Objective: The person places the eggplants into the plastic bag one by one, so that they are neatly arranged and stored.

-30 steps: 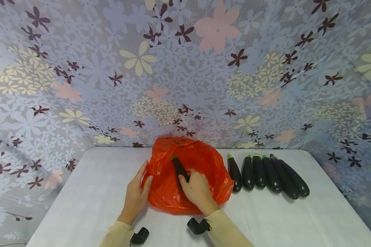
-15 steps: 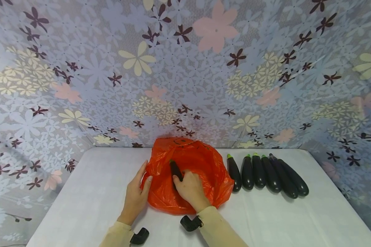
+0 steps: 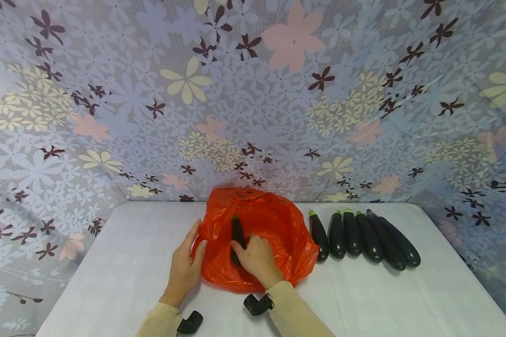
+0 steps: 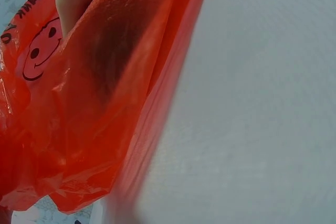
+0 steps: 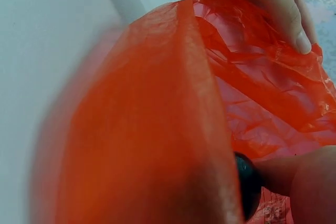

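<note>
My right hand (image 3: 257, 260) is inside the mouth of the red plastic bag (image 3: 278, 227), thumb and fingers pinching a dark eggplant (image 3: 236, 229). Its green stem end points away from me; how my hidden fingers lie under it I cannot tell. The left hand (image 3: 185, 269) grips the bag's left edge, thumb parted from the other fingers with the thin plastic between them. A smiley face (image 4: 41, 51) is printed on the bag, which sits on the white counter (image 3: 139, 243) near the flowered backdrop (image 3: 253, 93). To my right, six more eggplants (image 3: 368, 238) lie side by side, stem ends toward the backdrop, the leftmost just beside the bag, which partly overlaps it.
</note>
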A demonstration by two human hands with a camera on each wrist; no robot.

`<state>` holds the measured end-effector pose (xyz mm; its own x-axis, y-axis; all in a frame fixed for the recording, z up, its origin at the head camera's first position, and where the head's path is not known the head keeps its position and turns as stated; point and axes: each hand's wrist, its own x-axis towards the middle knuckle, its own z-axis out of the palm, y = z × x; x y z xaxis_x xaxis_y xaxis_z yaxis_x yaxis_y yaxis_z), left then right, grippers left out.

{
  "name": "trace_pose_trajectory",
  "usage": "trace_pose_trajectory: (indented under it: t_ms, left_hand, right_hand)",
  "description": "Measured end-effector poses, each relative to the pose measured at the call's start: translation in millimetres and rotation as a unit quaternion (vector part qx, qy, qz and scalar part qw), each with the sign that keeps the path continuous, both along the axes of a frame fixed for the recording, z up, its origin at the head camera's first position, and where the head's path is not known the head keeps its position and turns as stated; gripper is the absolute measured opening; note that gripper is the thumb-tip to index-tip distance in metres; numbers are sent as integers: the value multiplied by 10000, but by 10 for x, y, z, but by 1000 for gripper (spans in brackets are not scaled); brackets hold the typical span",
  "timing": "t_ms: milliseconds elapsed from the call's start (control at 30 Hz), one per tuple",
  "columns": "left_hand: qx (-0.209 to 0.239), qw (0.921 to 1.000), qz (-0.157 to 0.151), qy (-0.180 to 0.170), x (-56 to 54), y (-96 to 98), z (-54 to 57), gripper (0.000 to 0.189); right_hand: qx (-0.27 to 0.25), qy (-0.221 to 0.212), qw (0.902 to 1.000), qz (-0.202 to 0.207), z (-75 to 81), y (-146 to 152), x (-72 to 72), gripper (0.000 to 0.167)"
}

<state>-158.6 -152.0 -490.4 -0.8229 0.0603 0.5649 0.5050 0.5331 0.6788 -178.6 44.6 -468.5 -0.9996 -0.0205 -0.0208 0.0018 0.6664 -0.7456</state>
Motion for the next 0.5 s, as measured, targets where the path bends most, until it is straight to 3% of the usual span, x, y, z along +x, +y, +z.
trace_pose_trajectory:
  t_ms: [300, 500]
  left_hand:
    - [15, 10000, -25, 70, -10, 0, -3, 62]
    - [42, 10000, -31, 61, -9, 2, 7, 64]
  right_hand:
    - [-89, -27, 10000, -5, 27, 34, 38, 54]
    - [-52, 324, 9994, 53, 119, 97, 119, 59]
